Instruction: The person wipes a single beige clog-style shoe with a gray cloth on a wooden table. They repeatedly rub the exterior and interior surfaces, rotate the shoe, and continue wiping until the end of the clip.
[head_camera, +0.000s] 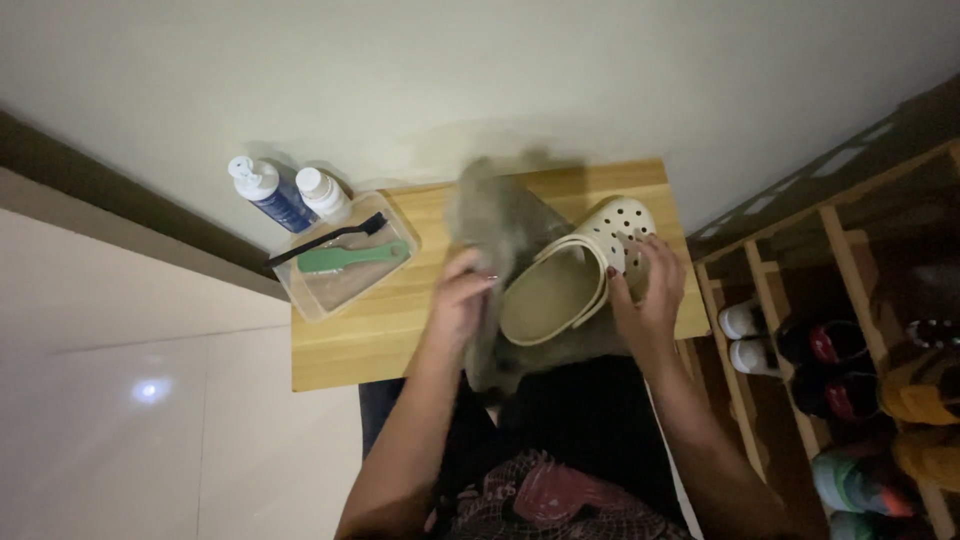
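Note:
A cream perforated clog lies tilted on its side on a small wooden table, its toe pointing to the far right. My right hand grips the clog at its toe end. My left hand holds a grey cloth, blurred from motion, against the clog's open heel side. The cloth hangs down past the table's near edge.
A clear plastic tub at the table's left holds a green brush and a black thin brush. Two spray bottles stand on the floor behind it by the wall. A wooden shoe rack with several shoes stands to the right.

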